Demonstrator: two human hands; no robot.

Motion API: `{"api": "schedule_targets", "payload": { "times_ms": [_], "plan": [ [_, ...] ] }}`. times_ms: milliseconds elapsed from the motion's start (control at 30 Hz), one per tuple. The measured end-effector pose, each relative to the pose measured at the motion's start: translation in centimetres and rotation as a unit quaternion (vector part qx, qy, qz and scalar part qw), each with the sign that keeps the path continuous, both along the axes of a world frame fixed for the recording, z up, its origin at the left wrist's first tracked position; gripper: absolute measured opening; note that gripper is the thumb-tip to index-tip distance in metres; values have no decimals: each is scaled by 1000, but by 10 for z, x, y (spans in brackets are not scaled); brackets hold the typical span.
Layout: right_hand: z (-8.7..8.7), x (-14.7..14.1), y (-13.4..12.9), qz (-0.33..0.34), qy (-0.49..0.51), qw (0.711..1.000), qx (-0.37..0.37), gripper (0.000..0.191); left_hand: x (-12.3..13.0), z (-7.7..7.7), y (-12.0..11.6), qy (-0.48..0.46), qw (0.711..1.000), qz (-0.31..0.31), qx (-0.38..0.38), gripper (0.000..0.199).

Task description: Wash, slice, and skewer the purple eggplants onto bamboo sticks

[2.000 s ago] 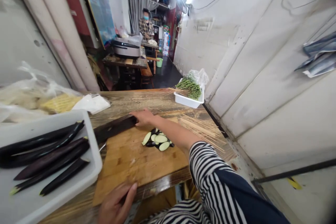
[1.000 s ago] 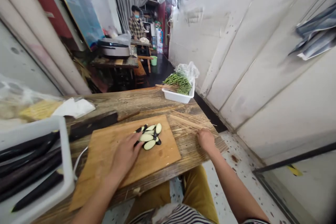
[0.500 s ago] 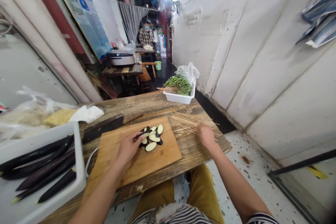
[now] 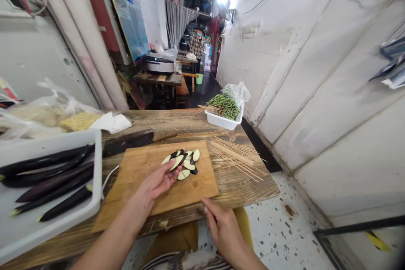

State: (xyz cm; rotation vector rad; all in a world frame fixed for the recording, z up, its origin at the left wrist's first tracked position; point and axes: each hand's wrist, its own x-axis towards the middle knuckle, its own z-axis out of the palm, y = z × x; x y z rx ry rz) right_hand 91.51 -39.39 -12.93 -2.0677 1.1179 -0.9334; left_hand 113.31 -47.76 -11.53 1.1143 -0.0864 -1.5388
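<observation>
Several eggplant slices [image 4: 196, 155] with pale faces and dark skin lie in a heap on the wooden cutting board [image 4: 136, 185]. Over the board, my left hand [image 4: 163, 178] pinches one eggplant slice [image 4: 176, 162] at its fingertips. My right hand [image 4: 220, 219] is at the table's front edge, by the board's near right corner, its fingers pressed together; a thin skewer may be between them, too fine to make out. Thin wooden skewers [image 4: 236, 154] lie loosely spread on the table right of the board.
A white tray of whole eggplants [image 4: 96, 168] stands at left, a dark cleaver [image 4: 129, 143] behind the board. Plastic bags [image 4: 41, 114] lie at the back left. A white basket [image 4: 221, 121] holds green skewered bunches. A person [image 4: 197, 44] stands far back.
My right hand has moved from the skewers back toward me, to the table's front edge. My left hand has lifted a slice and turned. The view has shifted left.
</observation>
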Motion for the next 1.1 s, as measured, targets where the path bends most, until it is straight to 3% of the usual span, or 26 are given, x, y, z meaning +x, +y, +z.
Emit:
{"api": "schedule_targets", "payload": {
  "times_ms": [200, 600, 1100],
  "plan": [
    [-2, -1, 1, 5, -16, 1000, -5, 35, -3, 4, 3, -49, 997, 27, -49, 12],
    [-1, -2, 1, 10, -8, 1000, 3, 34, -4, 7, 5, -60, 997, 33, -42, 11],
    [6, 8, -9, -17, -16, 999, 26, 31, -15, 17, 10, -109, 991, -7, -76, 11]
  ]
}}
